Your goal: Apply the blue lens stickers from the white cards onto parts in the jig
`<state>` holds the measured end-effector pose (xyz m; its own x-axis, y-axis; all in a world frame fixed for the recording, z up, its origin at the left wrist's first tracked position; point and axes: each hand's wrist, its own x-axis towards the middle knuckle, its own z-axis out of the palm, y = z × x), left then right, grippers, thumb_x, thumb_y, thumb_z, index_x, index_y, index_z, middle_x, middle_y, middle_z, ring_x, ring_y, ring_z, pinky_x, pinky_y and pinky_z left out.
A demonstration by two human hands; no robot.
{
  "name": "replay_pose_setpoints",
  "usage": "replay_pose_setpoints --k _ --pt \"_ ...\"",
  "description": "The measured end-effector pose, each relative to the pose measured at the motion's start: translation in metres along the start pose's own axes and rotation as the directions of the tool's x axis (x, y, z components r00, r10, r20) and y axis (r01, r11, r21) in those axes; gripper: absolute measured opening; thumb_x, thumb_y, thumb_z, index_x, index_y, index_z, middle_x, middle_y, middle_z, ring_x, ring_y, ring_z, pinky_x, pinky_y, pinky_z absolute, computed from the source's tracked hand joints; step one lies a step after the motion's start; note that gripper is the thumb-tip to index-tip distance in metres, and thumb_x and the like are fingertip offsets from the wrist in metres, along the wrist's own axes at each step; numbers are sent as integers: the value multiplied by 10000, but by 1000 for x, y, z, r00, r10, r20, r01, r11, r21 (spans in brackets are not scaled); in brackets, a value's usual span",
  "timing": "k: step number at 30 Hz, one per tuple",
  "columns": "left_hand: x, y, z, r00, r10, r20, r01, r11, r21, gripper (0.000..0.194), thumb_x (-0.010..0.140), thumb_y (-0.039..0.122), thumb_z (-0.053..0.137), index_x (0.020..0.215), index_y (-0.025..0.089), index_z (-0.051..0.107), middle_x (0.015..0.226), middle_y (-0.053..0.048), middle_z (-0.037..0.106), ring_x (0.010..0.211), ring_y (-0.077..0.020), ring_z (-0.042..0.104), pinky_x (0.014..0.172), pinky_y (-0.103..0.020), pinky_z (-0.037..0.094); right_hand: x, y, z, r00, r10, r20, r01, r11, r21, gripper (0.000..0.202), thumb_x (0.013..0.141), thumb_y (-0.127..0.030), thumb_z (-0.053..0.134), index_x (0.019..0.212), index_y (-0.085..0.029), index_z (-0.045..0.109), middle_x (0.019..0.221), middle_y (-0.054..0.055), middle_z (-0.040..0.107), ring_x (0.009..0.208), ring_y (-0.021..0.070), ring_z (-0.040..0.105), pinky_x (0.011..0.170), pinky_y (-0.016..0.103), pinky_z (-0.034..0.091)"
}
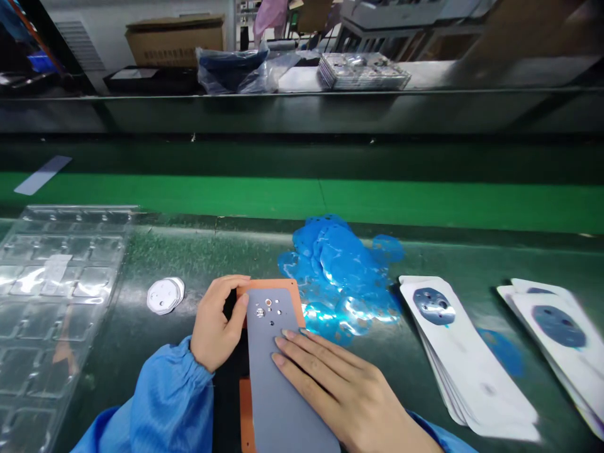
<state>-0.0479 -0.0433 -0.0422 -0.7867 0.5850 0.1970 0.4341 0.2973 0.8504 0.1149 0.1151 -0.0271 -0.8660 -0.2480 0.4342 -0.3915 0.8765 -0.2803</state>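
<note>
A grey phone back cover (271,365) with small holes near its top lies on an orange fixture plate (292,290), whose edges show around it. My left hand (219,324) holds the top left corner, fingers on the orange plate's upper edge and thumb against the grey cover. My right hand (340,390) lies flat across the cover's right side, fingers stretched out and close together. Just beyond it spreads a pile of round blue film pieces (337,258). Left of my left hand sits a small stack of white round discs (164,296).
A clear plastic tray (61,277) lies at the left. White phone back covers with dark round camera areas are stacked at the right (472,365) and far right (561,340). Behind the green strip, a raised shelf bears a cardboard box (177,43) and stacked trays (363,70).
</note>
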Motion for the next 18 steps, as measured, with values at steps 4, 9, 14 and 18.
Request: replay_pose_setpoints --k 4,9,14,18 --pt "1 1 -1 997 69 34 -71 996 49 191 924 152 531 1072 204 640 1189 -62 679 1151 -185 581 1030 -379 466 3 3 -2 1000 4 14 -4 1000 -5 453 989 -143 279 1254 -129 646 1314 97 622 1207 233 597 1031 421 530" --pt "2 0 -1 977 188 99 -200 971 130 227 900 123 564 1083 210 668 1210 -41 700 1217 -209 556 1055 -404 470 10 7 -14 996 -30 82 31 999 -7 439 1002 -141 286 1247 -124 650 1316 88 619 1192 219 609 1017 384 542" --pt "4 0 -3 942 292 162 -318 933 166 335 906 100 550 1197 226 657 1186 -25 718 1249 -223 566 1078 -425 477 11 10 -16 993 -38 115 39 999 -10 426 1008 -121 295 1237 -124 654 1309 72 625 1183 214 616 987 380 563" --pt "4 1 -10 912 317 259 -375 901 218 438 932 120 533 1338 276 582 1079 0 754 1294 -226 543 1099 -432 473 11 7 -12 992 -19 123 20 1000 -8 404 1006 -105 310 1202 -107 663 1264 94 652 1152 226 636 1027 451 531"
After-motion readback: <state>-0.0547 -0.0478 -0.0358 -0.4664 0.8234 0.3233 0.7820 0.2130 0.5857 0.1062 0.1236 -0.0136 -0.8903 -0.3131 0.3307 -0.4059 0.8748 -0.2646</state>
